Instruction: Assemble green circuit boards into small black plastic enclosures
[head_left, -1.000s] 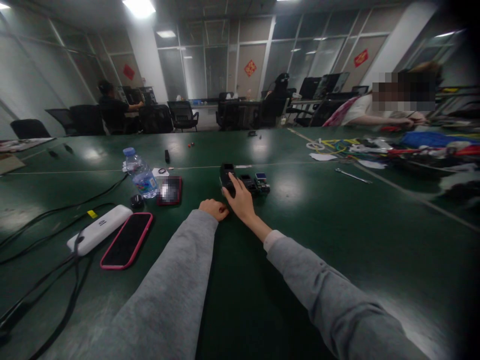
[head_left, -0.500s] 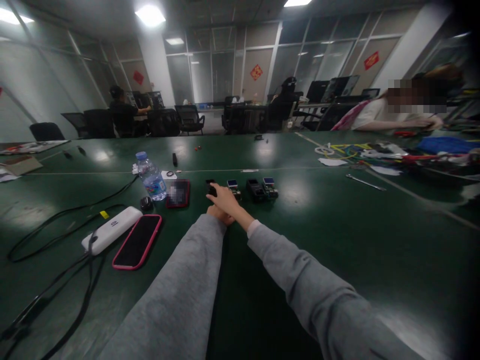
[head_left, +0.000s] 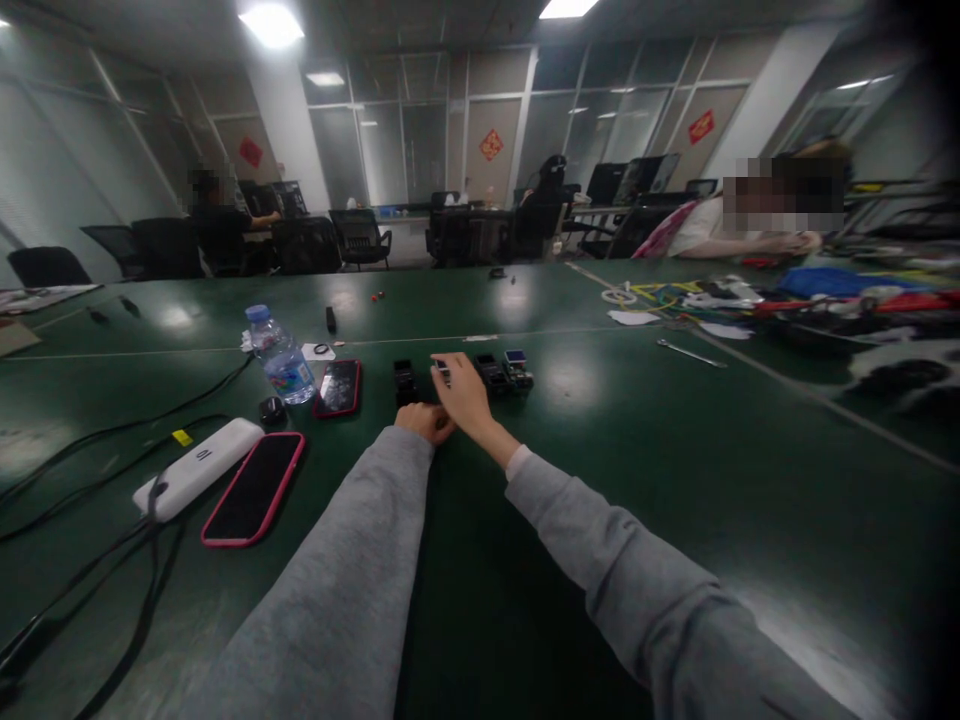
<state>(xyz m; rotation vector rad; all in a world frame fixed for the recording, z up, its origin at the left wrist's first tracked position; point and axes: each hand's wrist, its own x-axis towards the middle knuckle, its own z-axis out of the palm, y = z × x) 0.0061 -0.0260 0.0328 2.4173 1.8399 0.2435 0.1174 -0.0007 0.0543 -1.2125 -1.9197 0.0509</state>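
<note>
My left hand (head_left: 424, 422) rests on the table with its fingers curled, just below a small black plastic case (head_left: 405, 378). What its fingers hold, if anything, is hidden. Beside it, my right hand (head_left: 466, 392) closes from above around a small circuit board with a screen (head_left: 442, 371); most of that board is covered by the hand. Just right of the hand lies a second black case (head_left: 490, 372). Next to this case sits another circuit board with a screen (head_left: 517, 370).
On the left are a water bottle (head_left: 280, 358), a black-screened phone (head_left: 339, 388), a pink-cased phone (head_left: 255, 490), a white power bank (head_left: 199, 468) and black cables. A wrench (head_left: 691, 353) lies at right, near tangled wires (head_left: 675, 292). A person (head_left: 712, 235) sits beyond them.
My right hand has moved right, from over the left black case to the circuit board beside it, uncovering that case. My left hand stays low near the case. The whole view has shifted slightly.
</note>
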